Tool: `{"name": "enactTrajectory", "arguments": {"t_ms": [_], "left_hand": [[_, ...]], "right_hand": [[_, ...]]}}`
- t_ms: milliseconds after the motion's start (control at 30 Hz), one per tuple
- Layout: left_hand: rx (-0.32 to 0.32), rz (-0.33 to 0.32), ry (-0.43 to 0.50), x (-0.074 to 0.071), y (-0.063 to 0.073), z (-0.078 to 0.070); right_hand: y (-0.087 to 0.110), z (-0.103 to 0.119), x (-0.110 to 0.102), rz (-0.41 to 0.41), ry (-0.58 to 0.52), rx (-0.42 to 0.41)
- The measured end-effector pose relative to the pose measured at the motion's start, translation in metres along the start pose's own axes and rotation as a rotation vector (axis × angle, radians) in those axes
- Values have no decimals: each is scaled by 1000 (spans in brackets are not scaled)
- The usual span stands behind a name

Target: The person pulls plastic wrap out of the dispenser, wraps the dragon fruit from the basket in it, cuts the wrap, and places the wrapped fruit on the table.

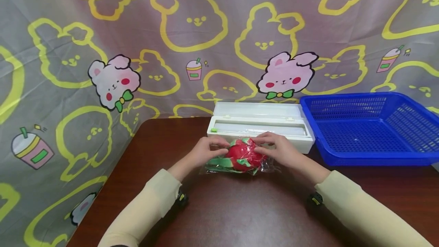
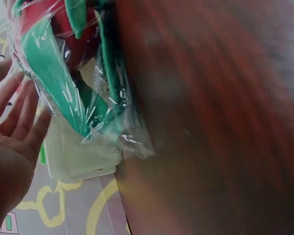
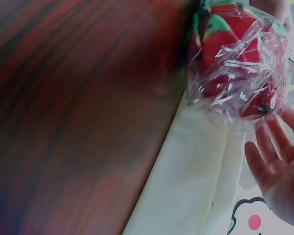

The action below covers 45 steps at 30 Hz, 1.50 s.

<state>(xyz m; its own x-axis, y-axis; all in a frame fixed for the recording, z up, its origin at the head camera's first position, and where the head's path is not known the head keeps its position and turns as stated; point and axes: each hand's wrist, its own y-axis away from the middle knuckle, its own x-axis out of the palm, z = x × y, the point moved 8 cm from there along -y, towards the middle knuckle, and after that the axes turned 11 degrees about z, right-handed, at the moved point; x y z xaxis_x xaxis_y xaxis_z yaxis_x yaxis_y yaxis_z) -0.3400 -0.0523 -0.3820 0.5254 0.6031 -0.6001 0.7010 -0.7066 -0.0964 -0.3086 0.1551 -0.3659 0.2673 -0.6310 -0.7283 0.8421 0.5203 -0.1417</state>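
Observation:
A red dragon fruit with green scales [image 1: 244, 154] lies on the table inside clear plastic film [image 2: 95, 117]. Loose film spreads out at both of its ends. My left hand [image 1: 207, 148] is at its left side, thumb and fingertips touching the wrapped fruit. On the opposite side, my right hand [image 1: 277, 148] touches the wrap with its fingertips. Fingers of both hands look mostly straight in the wrist views. Right behind the fruit stands a white cling film dispenser box [image 1: 305, 144], lid [image 1: 260, 109] raised, with a green slider [image 1: 214, 130] at its left.
To the right of the dispenser sits a blue plastic basket [image 1: 374, 157] with mesh walls. A patterned curtain [image 1: 192, 98] hangs along the far and left edges of the dark wooden table [image 1: 247, 209].

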Motion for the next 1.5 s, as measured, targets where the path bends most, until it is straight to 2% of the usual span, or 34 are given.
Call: {"name": "enactTrajectory", "arguments": {"t_ms": [133, 300, 533, 667, 800, 900, 1000, 1133, 1233, 1500], "left_hand": [[-5, 43, -39, 5, 9, 0], [-41, 76, -14, 12, 13, 6], [-138, 64, -12, 9, 14, 13], [-128, 70, -23, 5, 20, 17], [-123, 99, -135, 0, 30, 23], [-160, 149, -235, -2, 36, 31], [-185, 201, -303, -1, 37, 37], [-196, 245, -348, 3, 35, 41], [-196, 242, -364, 3, 33, 41], [-216, 227, -351, -6, 34, 41]], "right_hand": [[7, 0, 7, 61, 42, -44], [9, -2, 11, 56, -11, -63], [8, -4, 12, 45, -18, -43], [13, -10, 11, 92, -15, 14], [23, -18, 11, 149, 0, 76], [29, -20, 14, 167, 63, 89], [30, -20, 17, 149, 108, 78], [29, -24, 17, 122, 41, 64], [26, -26, 14, 93, -28, 66], [23, -33, 7, 28, -67, 89]]}}
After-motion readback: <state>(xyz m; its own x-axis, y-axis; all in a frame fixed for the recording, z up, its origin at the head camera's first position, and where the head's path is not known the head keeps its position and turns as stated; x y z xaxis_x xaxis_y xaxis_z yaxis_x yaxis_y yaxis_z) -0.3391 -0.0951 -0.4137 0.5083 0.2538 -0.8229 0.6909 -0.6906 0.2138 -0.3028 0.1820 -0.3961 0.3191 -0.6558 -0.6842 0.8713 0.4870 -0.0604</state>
